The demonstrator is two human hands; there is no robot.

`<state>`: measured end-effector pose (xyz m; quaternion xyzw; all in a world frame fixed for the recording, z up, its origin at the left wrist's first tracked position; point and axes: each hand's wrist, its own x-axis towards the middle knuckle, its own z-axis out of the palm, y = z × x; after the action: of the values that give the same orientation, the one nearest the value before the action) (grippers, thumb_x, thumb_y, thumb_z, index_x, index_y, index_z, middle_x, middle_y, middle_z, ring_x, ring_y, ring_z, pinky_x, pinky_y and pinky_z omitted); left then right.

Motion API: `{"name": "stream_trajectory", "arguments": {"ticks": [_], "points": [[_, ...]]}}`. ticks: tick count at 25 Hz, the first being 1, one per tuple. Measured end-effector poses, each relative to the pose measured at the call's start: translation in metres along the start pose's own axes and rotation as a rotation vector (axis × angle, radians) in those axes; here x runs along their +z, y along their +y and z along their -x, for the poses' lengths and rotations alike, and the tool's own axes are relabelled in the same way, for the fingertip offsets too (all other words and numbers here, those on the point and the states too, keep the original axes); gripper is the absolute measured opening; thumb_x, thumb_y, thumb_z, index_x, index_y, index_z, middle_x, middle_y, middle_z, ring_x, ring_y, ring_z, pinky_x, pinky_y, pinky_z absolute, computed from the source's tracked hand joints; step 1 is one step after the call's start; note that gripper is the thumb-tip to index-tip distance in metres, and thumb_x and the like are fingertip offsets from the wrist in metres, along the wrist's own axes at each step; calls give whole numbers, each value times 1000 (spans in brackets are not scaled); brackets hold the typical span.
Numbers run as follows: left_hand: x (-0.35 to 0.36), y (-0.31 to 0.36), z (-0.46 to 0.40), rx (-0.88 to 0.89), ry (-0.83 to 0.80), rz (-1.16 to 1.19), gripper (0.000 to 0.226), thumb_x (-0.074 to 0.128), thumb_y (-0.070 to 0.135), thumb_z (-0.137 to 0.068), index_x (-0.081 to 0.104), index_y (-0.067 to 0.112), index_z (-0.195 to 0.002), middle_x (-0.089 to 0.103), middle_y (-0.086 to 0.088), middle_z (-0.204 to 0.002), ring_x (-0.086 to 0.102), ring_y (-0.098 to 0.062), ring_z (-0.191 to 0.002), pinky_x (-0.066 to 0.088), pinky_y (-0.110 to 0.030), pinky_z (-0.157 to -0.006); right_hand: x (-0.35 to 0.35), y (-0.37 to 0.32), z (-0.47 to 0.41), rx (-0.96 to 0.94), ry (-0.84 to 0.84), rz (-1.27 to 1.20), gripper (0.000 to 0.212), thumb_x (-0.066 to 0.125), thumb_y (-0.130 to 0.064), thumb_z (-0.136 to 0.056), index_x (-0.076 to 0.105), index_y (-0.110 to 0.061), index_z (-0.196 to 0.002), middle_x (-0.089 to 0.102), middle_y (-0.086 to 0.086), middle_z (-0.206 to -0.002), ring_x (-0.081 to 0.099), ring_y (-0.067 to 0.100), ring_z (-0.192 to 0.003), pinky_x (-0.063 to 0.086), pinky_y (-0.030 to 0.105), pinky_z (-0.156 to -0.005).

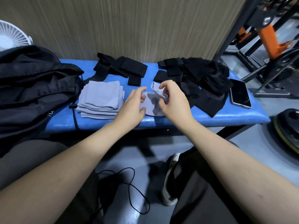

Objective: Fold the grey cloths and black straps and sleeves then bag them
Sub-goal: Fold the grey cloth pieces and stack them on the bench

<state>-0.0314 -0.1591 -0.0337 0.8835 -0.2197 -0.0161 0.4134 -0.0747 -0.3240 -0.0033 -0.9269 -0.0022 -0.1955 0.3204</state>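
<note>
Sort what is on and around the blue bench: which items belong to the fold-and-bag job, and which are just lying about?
Part of the job:
grey cloth being folded, held by left hand and right hand
stack of folded grey cloths
folded black pieces
unfolded black pile
black bag

Lying about:
phone
white fan
black cord on floor
weight plate

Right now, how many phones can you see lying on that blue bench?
1. The phone lies face up at the right end of the blue bench, just right of the loose pile of black sleeves. Another could be hidden under the fabric.
</note>
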Motion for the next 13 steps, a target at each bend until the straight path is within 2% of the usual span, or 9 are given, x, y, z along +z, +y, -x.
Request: {"name": "stream_trajectory", "arguments": {"ticks": [2, 6, 11, 13], "points": [[0, -1, 0, -11, 2, 29, 74, 55, -5, -89, 27, 20, -153, 45, 4, -125, 51, -10, -113, 49, -36, -100, 7, -3, -2, -35, -28, 35, 32, 57, -5, -84, 51, -18, -113, 51, -9, -95, 52, 18, -81, 50, 44, -69], [0, -3, 0, -16, 20, 94, 80, 55, -8, -87, 24, 22, -155, 40, 3, -126, 54, -13, -111, 52, -39, -97, 20, -8, -3, -80, -64, 74, 31, 59, -7, -85, 51, -19, -113, 48, -15, -92, 49, 18, -93, 46, 36, -63], [0, -2, -1, -48, 62, 93, 73, 59, -3, -86, 33, 24, -149, 32, 4, -124, 59, -13, -100, 55, -40, -90, 28, -10, -3, -83, -95, 35, 29, 58, -2, -84, 55, -10, -112, 52, -8, -92, 36, 8, -89, 51, 45, -71], [-1, -1, -1, -45, 66, 90, 66, 58, -3, -86, 40, 23, -144, 31, 6, -119, 58, -10, -94, 55, -38, -90, 30, -8, -4, -100, -94, 34, 28, 62, -3, -84, 55, -8, -111, 55, -3, -90, 36, -1, -89, 48, 37, -73]]}}
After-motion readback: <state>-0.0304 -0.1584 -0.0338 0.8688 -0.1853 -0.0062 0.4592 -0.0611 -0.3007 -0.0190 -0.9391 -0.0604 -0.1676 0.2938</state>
